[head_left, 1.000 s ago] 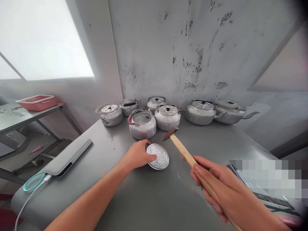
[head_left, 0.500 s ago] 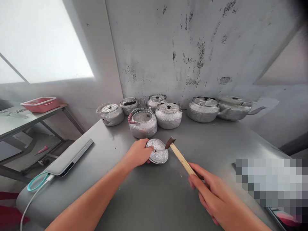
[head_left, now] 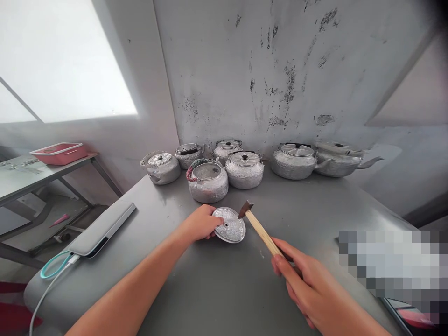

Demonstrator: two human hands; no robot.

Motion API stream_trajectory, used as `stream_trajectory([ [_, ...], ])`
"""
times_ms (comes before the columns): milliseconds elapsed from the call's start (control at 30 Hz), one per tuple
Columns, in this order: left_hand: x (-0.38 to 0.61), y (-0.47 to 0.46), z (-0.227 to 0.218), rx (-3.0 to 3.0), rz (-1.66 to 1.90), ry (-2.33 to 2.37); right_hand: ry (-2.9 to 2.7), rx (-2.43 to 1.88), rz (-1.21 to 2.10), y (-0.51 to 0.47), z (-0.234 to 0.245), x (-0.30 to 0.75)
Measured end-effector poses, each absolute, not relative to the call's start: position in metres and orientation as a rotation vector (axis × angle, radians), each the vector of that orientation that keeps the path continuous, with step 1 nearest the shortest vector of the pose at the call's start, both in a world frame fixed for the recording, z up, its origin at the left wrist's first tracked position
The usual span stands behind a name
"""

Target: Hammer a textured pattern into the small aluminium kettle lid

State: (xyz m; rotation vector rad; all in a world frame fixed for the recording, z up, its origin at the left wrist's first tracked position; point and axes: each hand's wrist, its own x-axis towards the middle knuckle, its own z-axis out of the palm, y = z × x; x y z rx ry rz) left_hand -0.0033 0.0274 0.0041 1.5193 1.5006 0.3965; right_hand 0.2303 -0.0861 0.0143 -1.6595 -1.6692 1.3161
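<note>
On the smooth grey worktop [head_left: 217, 289] I see a round, hammered-texture metal lid [head_left: 229, 225] with a small hole at its centre, lying just in front of an open, lidless kettle [head_left: 207, 181] of the same dimpled metal. My left hand [head_left: 200, 223] curls around the lid's left edge, fingers pinching it. My right hand [head_left: 308, 284] is closed around the pale wooden handle of a hammer [head_left: 257, 225], whose dark wedge-shaped head sits at the lid's right rim.

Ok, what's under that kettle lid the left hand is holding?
The kettle lid rests on the grey table, left hand gripping its edge. Its underside faces down, covered from view.
</note>
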Motion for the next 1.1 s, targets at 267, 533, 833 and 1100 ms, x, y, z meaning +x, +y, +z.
stream_trajectory([
  [267, -0.005, 0.028, 0.002, 1.516, 0.364, 1.500, -1.712, -1.650, 1.308, -0.086, 0.009, 0.230],
  [533, -0.007, 0.031, -0.002, 1.480, 0.416, 1.489, -1.832, -1.584, 1.154, -0.084, 0.004, 0.231],
  [833, -0.007, 0.033, -0.004, 1.418, 0.451, 1.452, -1.946, -1.574, 1.104, -0.083, 0.015, 0.232],
  [1100, -0.008, 0.034, -0.003, 1.343, 0.436, 1.431, -1.968, -1.581, 1.077, -0.078, 0.011, 0.232],
])
